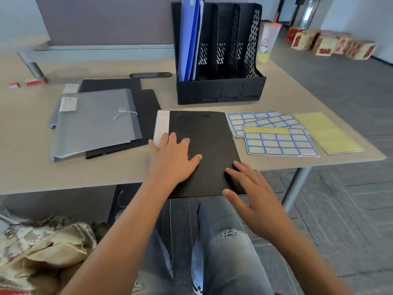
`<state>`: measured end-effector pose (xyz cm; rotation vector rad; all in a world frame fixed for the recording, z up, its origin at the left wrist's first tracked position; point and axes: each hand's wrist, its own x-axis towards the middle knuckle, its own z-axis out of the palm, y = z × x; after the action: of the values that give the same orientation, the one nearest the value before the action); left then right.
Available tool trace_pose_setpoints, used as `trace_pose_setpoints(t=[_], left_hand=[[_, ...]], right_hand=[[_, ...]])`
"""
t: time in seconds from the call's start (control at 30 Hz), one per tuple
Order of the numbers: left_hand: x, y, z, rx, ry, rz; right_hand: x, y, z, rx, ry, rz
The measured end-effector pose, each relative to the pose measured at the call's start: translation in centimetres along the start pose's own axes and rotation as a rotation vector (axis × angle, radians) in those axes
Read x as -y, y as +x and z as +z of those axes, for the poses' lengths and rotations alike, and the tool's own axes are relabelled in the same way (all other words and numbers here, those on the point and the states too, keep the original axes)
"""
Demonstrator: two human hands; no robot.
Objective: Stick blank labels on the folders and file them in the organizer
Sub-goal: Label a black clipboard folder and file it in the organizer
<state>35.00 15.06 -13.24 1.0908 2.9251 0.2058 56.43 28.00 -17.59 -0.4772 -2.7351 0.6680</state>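
Hands: 2 flat on 1 black folder (202,143); left hand (172,158), right hand (253,194).

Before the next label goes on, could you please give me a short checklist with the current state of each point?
1. Black folder flat on the desk: ok, though its near edge overhangs.
2. Left hand steadying the folder: ok, fingers flat.
3. Right hand free to peel a label: ok, open and holding nothing.
4. Label sheets beside the folder: ok, blue-bordered labels remain.
5. Organizer has room: ok, only the leftmost slot holds blue folders.
6. Folder's white spine strip already labelled: cannot tell.
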Motion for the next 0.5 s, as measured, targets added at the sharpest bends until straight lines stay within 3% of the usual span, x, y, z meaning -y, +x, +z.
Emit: trace_pose_setpoints(t=[0.17, 0.5], left_hand=[[-5.3, 1.2, -0.9, -0.027, -0.082, 0.105], [-17.9, 6.4, 0.6, -0.004, -0.140, 0.280]], right_hand=[[-3.5, 0.0, -2.8, -0.219, 0.052, 0.123], [-12.5, 1.9, -7.3, -0.294, -0.074, 0.310]])
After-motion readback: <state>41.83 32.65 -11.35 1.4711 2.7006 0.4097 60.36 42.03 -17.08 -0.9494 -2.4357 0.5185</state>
